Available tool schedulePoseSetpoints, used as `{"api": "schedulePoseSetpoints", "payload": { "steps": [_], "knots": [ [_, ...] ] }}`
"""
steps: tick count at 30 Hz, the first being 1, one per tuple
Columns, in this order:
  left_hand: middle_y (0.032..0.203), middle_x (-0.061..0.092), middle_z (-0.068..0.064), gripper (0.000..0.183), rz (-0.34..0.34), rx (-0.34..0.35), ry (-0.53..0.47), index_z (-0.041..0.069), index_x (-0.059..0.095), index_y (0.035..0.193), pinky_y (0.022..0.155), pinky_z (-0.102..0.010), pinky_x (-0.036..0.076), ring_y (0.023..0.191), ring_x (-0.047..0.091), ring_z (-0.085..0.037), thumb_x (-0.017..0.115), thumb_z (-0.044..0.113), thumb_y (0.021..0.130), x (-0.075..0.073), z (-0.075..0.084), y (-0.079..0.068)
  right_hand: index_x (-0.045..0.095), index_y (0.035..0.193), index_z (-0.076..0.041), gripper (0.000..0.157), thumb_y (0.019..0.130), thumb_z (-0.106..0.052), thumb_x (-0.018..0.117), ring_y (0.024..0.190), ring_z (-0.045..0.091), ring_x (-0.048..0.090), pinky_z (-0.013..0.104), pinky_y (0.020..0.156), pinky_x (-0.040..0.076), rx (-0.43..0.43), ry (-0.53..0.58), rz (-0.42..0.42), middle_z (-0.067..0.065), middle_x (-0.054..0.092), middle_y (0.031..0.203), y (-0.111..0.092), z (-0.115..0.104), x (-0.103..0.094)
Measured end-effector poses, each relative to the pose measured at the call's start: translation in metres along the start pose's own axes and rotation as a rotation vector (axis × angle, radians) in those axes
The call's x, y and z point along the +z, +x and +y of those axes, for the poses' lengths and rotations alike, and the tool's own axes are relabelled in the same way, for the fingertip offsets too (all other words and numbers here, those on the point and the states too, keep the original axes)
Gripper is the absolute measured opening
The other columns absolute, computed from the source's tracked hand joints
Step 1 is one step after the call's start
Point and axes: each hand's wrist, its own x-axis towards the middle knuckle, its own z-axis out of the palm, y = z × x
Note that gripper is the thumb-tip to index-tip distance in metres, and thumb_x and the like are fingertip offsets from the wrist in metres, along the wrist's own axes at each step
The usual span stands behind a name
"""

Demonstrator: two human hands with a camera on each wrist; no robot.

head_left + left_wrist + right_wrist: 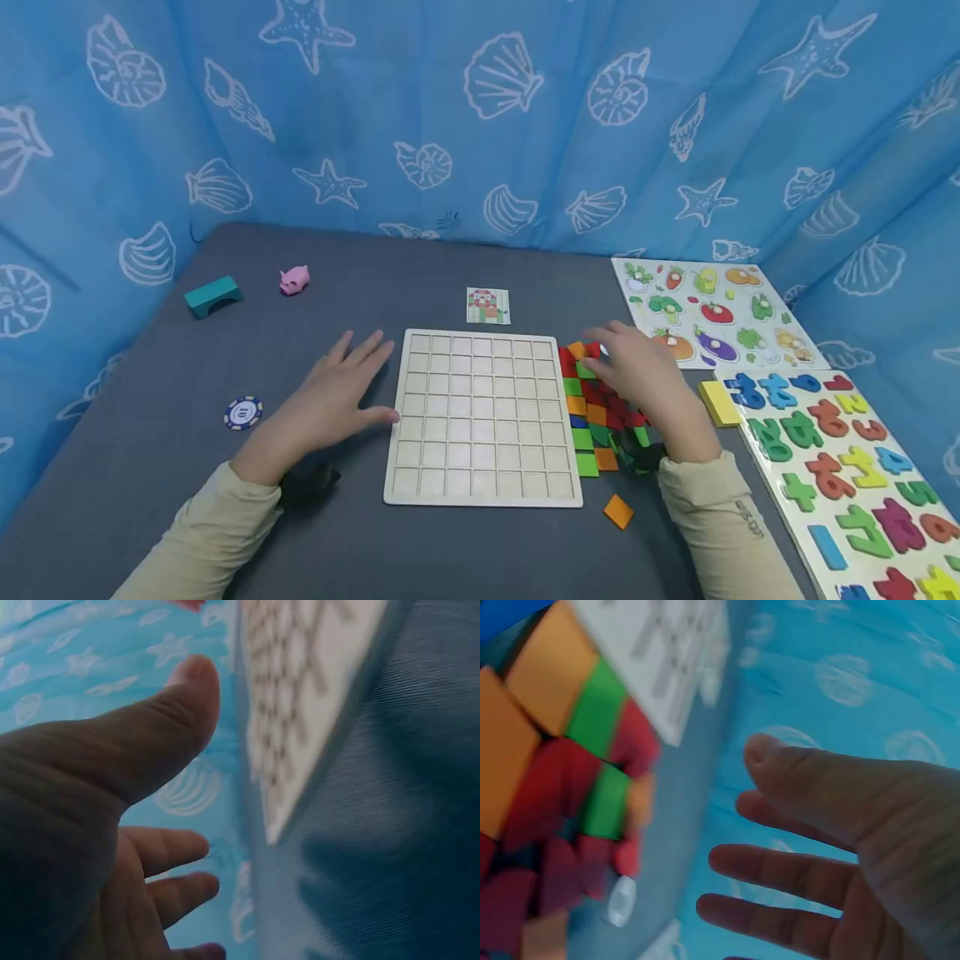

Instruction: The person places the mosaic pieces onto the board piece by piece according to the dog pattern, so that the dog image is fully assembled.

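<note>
A pale wooden board with a grid of square cells lies flat in the middle of the table. My left hand is at its left edge, fingers spread and nothing in them; in the left wrist view the thumb points toward the board. Over a heap of coloured square tiles at the board's right side hovers my right hand. Its fingers are loosely extended and hold nothing in the right wrist view, apart from the red, green and orange tiles. A small pattern card lies behind the board.
One orange tile lies alone at front right. A vegetable puzzle board, a number puzzle board and a yellow block line the right. At left are a poker chip, a pink toy pig and a teal arch block.
</note>
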Motion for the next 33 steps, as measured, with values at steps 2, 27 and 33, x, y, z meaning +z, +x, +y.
{"api": "schedulePoseSetpoints", "payload": {
  "steps": [2, 27, 33],
  "knots": [
    [0.148, 0.015, -0.007, 0.09, -0.027, 0.021, -0.022, 0.013, 0.023, 0.142, 0.099, -0.061, 0.018, 0.133, 0.005, -0.04, 0.066, 0.05, 0.072, 0.006, -0.003, -0.001, 0.06, 0.116, -0.01, 0.039, 0.082, -0.029, 0.063, 0.098, 0.031, 0.055, 0.045, 0.071, 0.048, -0.014, -0.018, -0.017, 0.016, 0.056, 0.113, 0.01, -0.002, 0.006],
    [0.147, 0.023, -0.002, 0.095, -0.004, 0.205, -0.284, 0.017, 0.03, 0.14, 0.1, -0.061, -0.001, 0.135, 0.005, -0.033, 0.074, 0.047, 0.061, 0.038, -0.032, 0.005, 0.067, 0.096, -0.013, 0.021, 0.079, -0.026, 0.067, 0.071, 0.017, 0.053, 0.034, 0.06, 0.046, -0.024, -0.016, -0.094, 0.005, 0.06, 0.09, 0.047, -0.001, 0.029],
    [0.147, 0.021, -0.001, 0.095, -0.011, 0.217, -0.293, 0.017, 0.028, 0.141, 0.101, -0.059, -0.002, 0.136, 0.004, -0.031, 0.074, 0.046, 0.062, 0.038, -0.033, 0.006, 0.067, 0.094, -0.014, 0.018, 0.079, -0.024, 0.067, 0.068, 0.017, 0.051, 0.031, 0.058, 0.044, -0.022, 0.0, -0.126, 0.005, 0.06, 0.09, 0.051, -0.001, 0.028]
  ]
}}
